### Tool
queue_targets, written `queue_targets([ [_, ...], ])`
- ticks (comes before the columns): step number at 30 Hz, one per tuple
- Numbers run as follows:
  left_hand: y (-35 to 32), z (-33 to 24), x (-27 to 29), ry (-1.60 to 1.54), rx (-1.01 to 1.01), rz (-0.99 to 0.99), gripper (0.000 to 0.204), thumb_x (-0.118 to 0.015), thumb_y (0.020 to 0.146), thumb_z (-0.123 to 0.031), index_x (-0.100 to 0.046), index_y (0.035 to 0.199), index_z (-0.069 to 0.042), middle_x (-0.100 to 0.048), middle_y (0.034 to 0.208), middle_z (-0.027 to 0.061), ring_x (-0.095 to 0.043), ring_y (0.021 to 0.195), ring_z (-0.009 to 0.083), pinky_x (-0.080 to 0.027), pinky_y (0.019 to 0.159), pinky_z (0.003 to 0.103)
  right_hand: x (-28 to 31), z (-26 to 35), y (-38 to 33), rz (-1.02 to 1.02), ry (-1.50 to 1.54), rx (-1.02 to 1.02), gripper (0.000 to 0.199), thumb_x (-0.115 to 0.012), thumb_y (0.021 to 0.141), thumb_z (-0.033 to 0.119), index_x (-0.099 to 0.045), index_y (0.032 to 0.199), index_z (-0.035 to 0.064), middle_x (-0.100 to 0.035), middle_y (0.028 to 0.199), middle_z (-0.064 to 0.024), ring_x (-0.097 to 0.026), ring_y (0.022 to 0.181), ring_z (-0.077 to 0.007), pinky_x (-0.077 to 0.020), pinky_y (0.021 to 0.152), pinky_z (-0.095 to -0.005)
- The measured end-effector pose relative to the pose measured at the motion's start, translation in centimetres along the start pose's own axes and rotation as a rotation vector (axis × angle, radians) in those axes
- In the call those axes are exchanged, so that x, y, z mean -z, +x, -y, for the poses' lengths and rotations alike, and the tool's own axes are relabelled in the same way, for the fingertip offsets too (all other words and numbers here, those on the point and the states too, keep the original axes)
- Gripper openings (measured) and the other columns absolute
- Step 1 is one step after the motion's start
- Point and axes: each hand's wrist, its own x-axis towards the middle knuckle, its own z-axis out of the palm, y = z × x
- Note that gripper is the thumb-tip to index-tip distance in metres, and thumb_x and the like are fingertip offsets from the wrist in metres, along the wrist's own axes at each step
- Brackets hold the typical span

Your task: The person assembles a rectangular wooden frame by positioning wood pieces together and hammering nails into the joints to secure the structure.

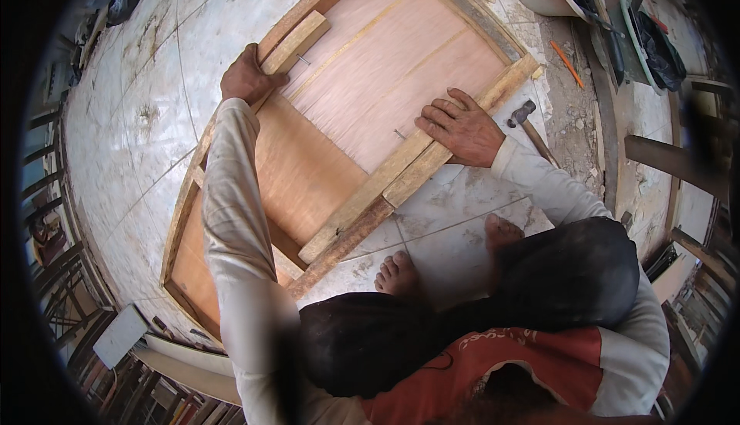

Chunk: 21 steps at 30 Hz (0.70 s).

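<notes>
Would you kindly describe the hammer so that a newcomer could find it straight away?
Start at the big plywood panel on the tiled floor and follow its wooden frame to the right hand. Just right of that hand lies the hammer, the only tool there with a dark metal head.

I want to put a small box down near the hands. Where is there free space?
Free: the plywood panel between the left hand and right hand; the tiled floor left of the frame. Crowded: the upper right corner around the hammer, with the orange pencil, rubble and tools.
</notes>
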Motion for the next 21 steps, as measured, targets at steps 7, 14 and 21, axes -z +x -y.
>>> queue_targets([
  [7, -2.7, -0.7, 3.0, 0.086, -0.031, -0.149, 0.086, -0.084, 0.063, -0.044, -0.055, 0.135, -0.008, -0.07, 0.118, 0.0145, -0.067, 0.108, 0.0316, -0.051, 0.095, 0.04, -0.4, 0.5, -1.0, -0.107, -0.027, 0.026, 0.043, -0.059, 0.084, 0.016, -0.057, 0.127, 0.0092, -0.056, 0.125, -0.0065, -0.049, 0.127, -0.0235, -0.0283, 0.118, -0.0526],
  [14, -11.7, -5.2, 9.2, 0.304, -0.117, -0.56, 0.075, -0.082, 0.066, -0.048, -0.057, 0.127, -0.012, -0.068, 0.116, 0.0119, -0.069, 0.101, 0.0338, -0.056, 0.082, 0.044, -3.2, 1.0, -3.5, -0.287, -0.193, 0.007, 0.042, -0.057, 0.088, 0.017, -0.054, 0.129, 0.015, -0.051, 0.131, -0.0047, -0.044, 0.131, -0.0215, -0.0292, 0.117, -0.0538],
  [21, -20.5, -8.4, 13.6, 0.456, -0.161, -0.843, 0.071, -0.084, 0.066, -0.04, -0.056, 0.126, -0.013, -0.068, 0.112, 0.0089, -0.069, 0.097, 0.0298, -0.056, 0.077, 0.043, -6.6, -1.9, 2.8, -0.513, -0.349, 0.038, 0.057, -0.067, 0.085, 0.03, -0.048, 0.139, 0.0215, -0.042, 0.143, -0.003, -0.031, 0.14, -0.0226, -0.0204, 0.12, -0.0543],
])
